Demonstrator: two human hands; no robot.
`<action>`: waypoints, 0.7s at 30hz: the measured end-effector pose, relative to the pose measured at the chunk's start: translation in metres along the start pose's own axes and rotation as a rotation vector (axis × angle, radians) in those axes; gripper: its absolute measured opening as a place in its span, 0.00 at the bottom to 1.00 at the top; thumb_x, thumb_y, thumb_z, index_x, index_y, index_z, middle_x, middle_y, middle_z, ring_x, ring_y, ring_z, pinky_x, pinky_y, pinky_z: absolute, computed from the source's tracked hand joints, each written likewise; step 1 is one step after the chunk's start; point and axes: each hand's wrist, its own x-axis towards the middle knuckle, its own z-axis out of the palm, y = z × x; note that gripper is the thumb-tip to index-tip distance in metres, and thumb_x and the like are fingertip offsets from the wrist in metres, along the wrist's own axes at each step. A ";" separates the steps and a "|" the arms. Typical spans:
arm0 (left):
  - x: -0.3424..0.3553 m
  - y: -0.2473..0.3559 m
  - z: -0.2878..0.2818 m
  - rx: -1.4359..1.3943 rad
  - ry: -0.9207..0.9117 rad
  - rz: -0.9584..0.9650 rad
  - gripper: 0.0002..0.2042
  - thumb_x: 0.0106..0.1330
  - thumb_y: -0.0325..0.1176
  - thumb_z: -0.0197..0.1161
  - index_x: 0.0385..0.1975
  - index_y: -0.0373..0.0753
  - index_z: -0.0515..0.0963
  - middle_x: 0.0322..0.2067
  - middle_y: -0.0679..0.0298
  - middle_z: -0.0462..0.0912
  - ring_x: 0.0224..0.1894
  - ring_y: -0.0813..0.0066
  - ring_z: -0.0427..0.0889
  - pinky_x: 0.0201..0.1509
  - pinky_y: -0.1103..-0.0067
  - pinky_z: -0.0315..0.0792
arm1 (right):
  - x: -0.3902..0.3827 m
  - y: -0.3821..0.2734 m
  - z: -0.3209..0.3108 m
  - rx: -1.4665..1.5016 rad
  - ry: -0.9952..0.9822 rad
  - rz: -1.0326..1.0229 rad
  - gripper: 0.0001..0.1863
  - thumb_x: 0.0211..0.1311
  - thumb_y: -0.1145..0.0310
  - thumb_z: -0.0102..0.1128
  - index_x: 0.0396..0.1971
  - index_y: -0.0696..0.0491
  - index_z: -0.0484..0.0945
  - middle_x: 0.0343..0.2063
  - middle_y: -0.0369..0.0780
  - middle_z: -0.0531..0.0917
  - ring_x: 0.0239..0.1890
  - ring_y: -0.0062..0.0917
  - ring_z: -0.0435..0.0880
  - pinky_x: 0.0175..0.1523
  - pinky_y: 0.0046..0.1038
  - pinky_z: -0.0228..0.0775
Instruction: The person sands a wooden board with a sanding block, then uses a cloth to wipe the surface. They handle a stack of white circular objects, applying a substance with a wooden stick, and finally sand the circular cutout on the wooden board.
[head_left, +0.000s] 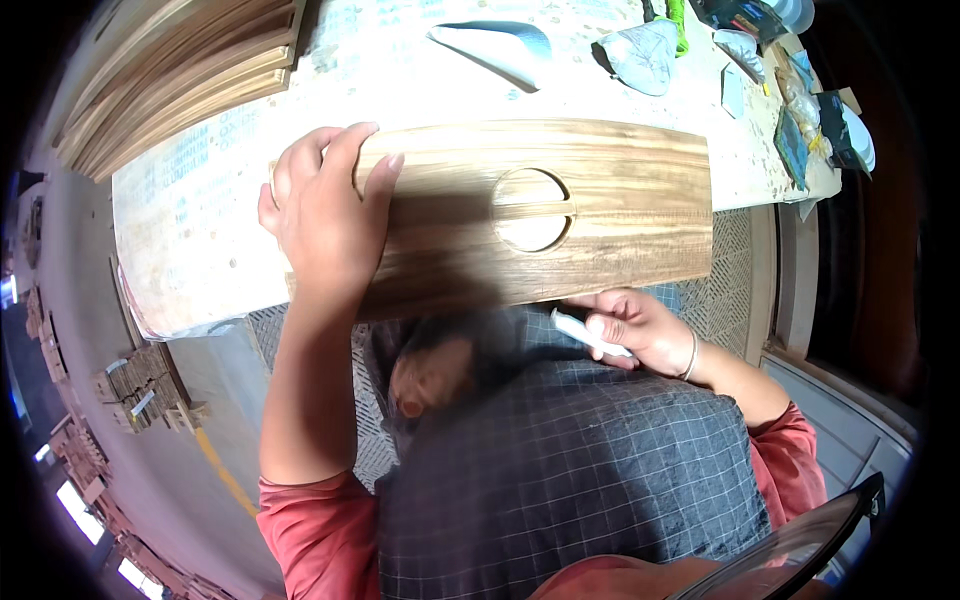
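A long striped wooden board (630, 150) lies at the table's near edge. Right of its middle is a round opening crossed by a thin wooden bar (535, 210). My left hand (330, 215) grips the board's left end, thumb on the top face and fingers bent around the end. Just below the board's near edge, my right hand (650, 330) pinches a narrow white strip (590, 333) that looks folded, perhaps paper. Part of that hand's fingers is hidden behind the strip and the board's edge.
Several stacked wooden boards (190, 80) stand at the far left of the pale table (200, 240). Beyond my board lie a curled sheet (500, 50) and a crumpled grey piece (640, 57). Bags and packages (800, 110) crowd the far right. My checked apron (570, 450) is close below.
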 end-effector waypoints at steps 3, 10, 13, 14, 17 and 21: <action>-0.012 0.002 -0.005 0.048 -0.030 -0.083 0.17 0.61 0.44 0.63 0.50 0.51 0.78 0.52 0.63 0.74 0.59 0.62 0.67 0.64 0.64 0.50 | 0.005 -0.005 0.000 0.123 0.108 -0.122 0.25 0.66 0.60 0.60 0.55 0.61 0.70 0.23 0.35 0.77 0.14 0.10 0.64 0.18 0.12 0.54; 0.017 0.017 -0.012 -0.097 -0.049 0.095 0.19 0.58 0.40 0.64 0.49 0.42 0.77 0.48 0.59 0.74 0.53 0.59 0.72 0.62 0.63 0.55 | 0.011 -0.013 -0.011 -0.250 0.097 -0.174 0.09 0.64 0.69 0.61 0.40 0.57 0.77 0.22 0.32 0.78 0.15 0.08 0.67 0.19 0.12 0.58; 0.046 0.041 0.003 -0.188 -0.013 0.166 0.19 0.59 0.37 0.64 0.51 0.42 0.76 0.49 0.57 0.74 0.52 0.58 0.74 0.58 0.62 0.60 | 0.012 -0.016 -0.007 -0.267 0.097 -0.146 0.07 0.64 0.68 0.61 0.37 0.55 0.78 0.23 0.30 0.78 0.17 0.07 0.67 0.20 0.12 0.59; 0.056 0.050 0.010 -0.234 -0.003 0.185 0.19 0.59 0.36 0.63 0.51 0.42 0.76 0.49 0.57 0.74 0.52 0.58 0.73 0.57 0.62 0.61 | 0.012 -0.014 -0.006 -0.274 0.118 -0.153 0.07 0.64 0.68 0.61 0.37 0.55 0.78 0.24 0.30 0.78 0.17 0.07 0.67 0.20 0.12 0.59; 0.080 0.065 0.029 -0.036 0.084 0.275 0.17 0.60 0.37 0.64 0.50 0.48 0.78 0.49 0.60 0.76 0.52 0.61 0.74 0.55 0.63 0.66 | 0.007 -0.005 -0.006 -0.242 0.104 -0.159 0.08 0.64 0.68 0.62 0.39 0.55 0.79 0.25 0.31 0.79 0.18 0.07 0.68 0.21 0.12 0.60; 0.107 0.089 0.036 0.051 0.002 0.338 0.10 0.59 0.39 0.65 0.36 0.43 0.83 0.42 0.64 0.78 0.47 0.63 0.74 0.52 0.66 0.65 | -0.005 -0.001 -0.015 -0.194 0.110 -0.165 0.10 0.64 0.70 0.61 0.42 0.59 0.77 0.26 0.34 0.79 0.18 0.09 0.67 0.23 0.13 0.60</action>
